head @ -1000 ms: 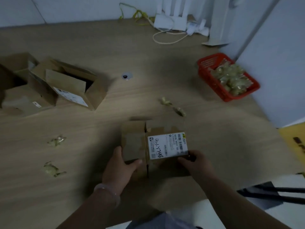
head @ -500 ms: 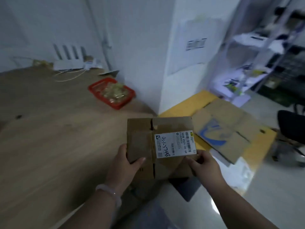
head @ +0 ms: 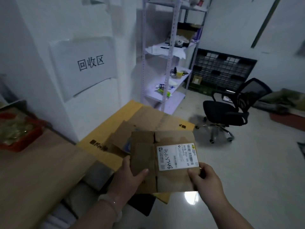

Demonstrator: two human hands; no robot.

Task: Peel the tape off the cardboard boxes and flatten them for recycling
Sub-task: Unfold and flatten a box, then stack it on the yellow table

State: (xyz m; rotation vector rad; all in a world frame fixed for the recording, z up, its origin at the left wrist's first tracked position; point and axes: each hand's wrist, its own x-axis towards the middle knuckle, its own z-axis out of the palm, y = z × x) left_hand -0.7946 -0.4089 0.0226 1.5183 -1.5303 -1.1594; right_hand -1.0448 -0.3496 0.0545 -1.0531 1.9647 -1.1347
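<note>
Left hand (head: 132, 175) and right hand (head: 205, 179) clamped on the near corners of a flattened cardboard box (head: 173, 180), thumbs pressed on top, the rest tucked beneath. Held roughly level above the floor, just off the edge of a wooden table (head: 33, 171), white shipping label (head: 177, 157) facing up. No long strip of tape visible along the centre seam. One small pale scrap near its far end, too blurred to name. Just beyond and below, a stack of flattened cardboard (head: 148, 118) on the floor, beneath a wall sign (head: 85, 63). At left on the table, a red basket (head: 23, 143) of crumpled pale scraps, possibly pulled tape. Farther back, a metal shelf rack (head: 173, 100) and a black office chair (head: 231, 109). Peeling and flattening apparently finished for this box. Left to do, by the look of it, only setting it on the stack. Other boxes, if any, out of view.
</note>
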